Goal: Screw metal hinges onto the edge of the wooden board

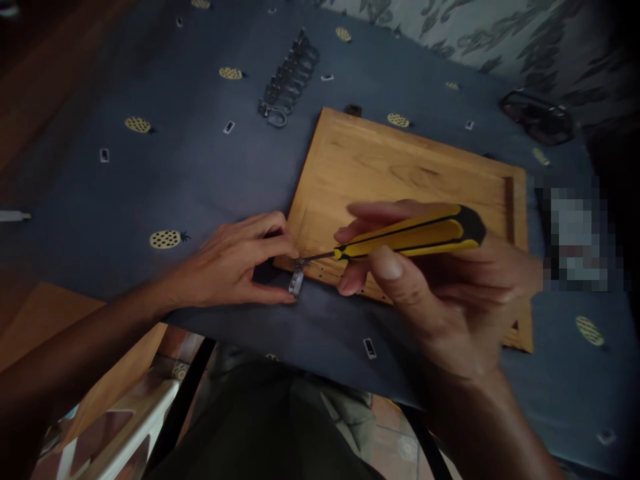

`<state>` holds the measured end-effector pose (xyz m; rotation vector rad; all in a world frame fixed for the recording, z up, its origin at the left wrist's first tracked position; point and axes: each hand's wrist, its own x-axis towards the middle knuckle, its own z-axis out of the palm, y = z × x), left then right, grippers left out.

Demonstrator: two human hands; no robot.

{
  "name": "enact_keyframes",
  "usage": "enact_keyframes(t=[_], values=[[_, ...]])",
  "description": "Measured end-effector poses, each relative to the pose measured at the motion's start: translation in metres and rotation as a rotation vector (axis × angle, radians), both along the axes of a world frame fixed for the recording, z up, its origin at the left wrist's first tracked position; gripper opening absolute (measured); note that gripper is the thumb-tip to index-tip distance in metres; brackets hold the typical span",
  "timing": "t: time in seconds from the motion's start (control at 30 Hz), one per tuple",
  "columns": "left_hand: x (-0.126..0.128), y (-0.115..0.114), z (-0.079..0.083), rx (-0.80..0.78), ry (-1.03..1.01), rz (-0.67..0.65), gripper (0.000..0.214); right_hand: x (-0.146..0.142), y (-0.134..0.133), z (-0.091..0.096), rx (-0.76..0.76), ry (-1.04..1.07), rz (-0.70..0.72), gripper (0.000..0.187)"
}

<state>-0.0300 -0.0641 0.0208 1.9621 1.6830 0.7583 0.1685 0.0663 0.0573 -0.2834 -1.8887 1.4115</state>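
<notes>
Two bare hands are in view from above; what is the left one doing?

The left hand point(235, 260) reaches in from the left, low over the surface point(200, 177). Its grip is closed: index finger and thumb pinch a small metal fitting point(297, 283) between them.

Where exactly is that fitting?

At the near left corner of a wooden board point(400, 167), on the edge, with its lower end sticking out past the wood toward the person.

And the right hand?

The right hand point(450, 307) comes in from the lower right, above the board. Its grip is wrapped around a yellow and black screwdriver point(400, 233), thumb on the near side of the handle, fingers on the far side. The thin shaft points left, and its tip is at the fitting, beside the left index fingertip. I cannot tell how the tip sits there; that spot is too small and blurred.

Describe the board.

Light brown, with a frame around a grained middle, lying flat and slightly turned. A few small dark dots mark its near edge.

What else lies about?

The surface is covered in dark blue cloth printed with yellow pineapples. Beyond the board's far left corner, dark metal pieces point(290, 80) form a slanting row. Dark-rimmed glasses point(537, 119) rest at the far right. A slim pale object point(14, 216) shows at the left edge.
</notes>
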Motion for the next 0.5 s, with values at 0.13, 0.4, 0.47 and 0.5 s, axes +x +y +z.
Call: enact_keyframes(t=[0.13,0.4,0.47,0.5], values=[[-0.0001,-0.0004,-0.0004,-0.006,0.002,-0.012,0.029,-0.0018,0.0035,-0.0017,0.068,0.039,0.014,0.025],[0.0007,-0.0009,-0.0015,0.000,-0.011,-0.004,0.030,-0.0065,0.0017,-0.0021,0.083,0.045,-0.004,0.014],[0.0007,-0.0011,-0.0017,0.014,-0.009,-0.005,0.030,-0.0083,0.0003,-0.0023,0.046,0.043,-0.010,0.014],[0.0006,-0.0012,-0.0019,0.021,-0.006,-0.006,0.030,-0.0088,-0.0004,-0.0019,0.032,0.039,-0.015,0.014]])
